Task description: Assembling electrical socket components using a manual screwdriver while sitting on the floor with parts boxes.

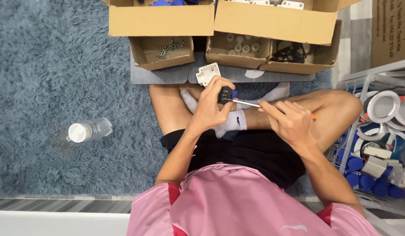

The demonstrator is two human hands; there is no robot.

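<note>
My left hand (210, 107) grips a small black part (226, 94) with a blue bit at its side, held above my crossed legs. My right hand (289, 121) holds a screwdriver (248, 103) with a metal shaft and an orange handle end; its tip touches the black part. A white plastic piece (208, 73) lies on the grey mat just beyond my left hand.
Open cardboard boxes sit ahead: one with screws (169, 47), one with white round parts (241, 45), one with black rings (290, 53). A plastic bottle (88, 130) lies on the blue shag rug at left. A white wire basket (377, 140) of round fittings stands at right.
</note>
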